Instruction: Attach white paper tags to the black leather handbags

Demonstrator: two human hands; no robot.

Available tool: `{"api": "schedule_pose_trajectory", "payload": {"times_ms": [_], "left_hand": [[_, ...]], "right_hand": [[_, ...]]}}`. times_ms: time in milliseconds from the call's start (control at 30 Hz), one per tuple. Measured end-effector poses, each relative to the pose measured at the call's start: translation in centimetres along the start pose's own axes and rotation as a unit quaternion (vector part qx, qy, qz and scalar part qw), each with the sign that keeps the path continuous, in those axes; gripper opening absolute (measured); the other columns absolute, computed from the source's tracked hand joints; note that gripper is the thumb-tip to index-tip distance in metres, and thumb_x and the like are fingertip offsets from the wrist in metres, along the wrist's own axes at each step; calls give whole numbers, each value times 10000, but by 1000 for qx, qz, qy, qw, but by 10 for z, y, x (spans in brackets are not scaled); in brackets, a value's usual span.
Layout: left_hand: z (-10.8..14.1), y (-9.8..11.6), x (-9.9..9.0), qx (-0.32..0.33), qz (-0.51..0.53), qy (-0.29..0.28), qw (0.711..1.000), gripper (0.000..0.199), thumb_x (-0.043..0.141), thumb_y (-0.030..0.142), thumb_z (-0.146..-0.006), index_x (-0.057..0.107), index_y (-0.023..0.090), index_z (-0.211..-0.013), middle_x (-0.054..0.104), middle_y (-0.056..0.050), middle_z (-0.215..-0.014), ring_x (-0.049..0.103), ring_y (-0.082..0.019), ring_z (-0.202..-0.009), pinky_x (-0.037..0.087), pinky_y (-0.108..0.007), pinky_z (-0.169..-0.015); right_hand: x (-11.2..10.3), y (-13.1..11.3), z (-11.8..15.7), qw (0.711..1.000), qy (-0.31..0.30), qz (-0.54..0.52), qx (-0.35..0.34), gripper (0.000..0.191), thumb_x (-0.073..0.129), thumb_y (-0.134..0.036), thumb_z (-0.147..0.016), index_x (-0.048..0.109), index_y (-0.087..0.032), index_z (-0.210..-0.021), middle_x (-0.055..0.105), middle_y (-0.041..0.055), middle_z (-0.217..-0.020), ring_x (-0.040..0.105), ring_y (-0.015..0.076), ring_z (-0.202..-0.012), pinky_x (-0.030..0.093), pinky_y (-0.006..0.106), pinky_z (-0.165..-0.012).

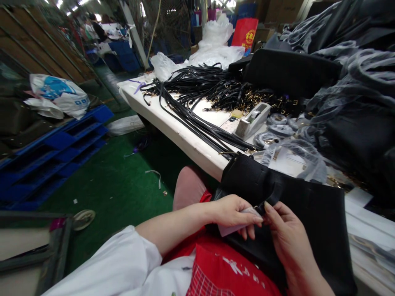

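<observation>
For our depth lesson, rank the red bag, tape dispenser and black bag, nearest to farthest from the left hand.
1. Black bag, at the left hand.
2. Tape dispenser, ahead, on the table.
3. Red bag, in the background.

head view only | worn on the head — looking forward and down | lap close, table beyond (173, 129)

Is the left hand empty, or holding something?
Not empty: the left hand holds a pale pink piece, which sticks out below the fingers.
</observation>
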State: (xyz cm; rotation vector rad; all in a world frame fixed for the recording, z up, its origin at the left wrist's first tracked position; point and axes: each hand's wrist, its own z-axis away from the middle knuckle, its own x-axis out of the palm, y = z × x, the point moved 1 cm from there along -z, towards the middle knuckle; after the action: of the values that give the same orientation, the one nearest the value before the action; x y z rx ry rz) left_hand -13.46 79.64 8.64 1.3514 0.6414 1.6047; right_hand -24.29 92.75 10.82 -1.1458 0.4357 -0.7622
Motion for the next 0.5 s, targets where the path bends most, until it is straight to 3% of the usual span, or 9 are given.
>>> {"api": "schedule_pose_trajectory", "payload": {"times_ms": [100, 500], "left_hand": [[-1, -1, 1, 0, -2, 3, 1000, 622, 706, 710, -646, 627, 137, -878, 670, 4, -661, 623, -108, -529, 492, -228, -546], [1, -3, 4, 34, 1, 43, 999, 645, 629, 739, -708, 619, 125, -907, 663, -12, -683, 611, -100, -525, 487, -220, -539]], "right_hand": [[-3, 5, -2, 999, -27, 25, 22, 304, 795, -465, -717, 651, -198, -729, 592, -8, -628, 505, 123, -605, 426, 226, -572], [-7, -1, -1, 999, 25, -20, -12, 334, 834, -457, -664, 638, -187, -645, 551, -21, -596, 467, 98, -587, 405, 192, -557]]}}
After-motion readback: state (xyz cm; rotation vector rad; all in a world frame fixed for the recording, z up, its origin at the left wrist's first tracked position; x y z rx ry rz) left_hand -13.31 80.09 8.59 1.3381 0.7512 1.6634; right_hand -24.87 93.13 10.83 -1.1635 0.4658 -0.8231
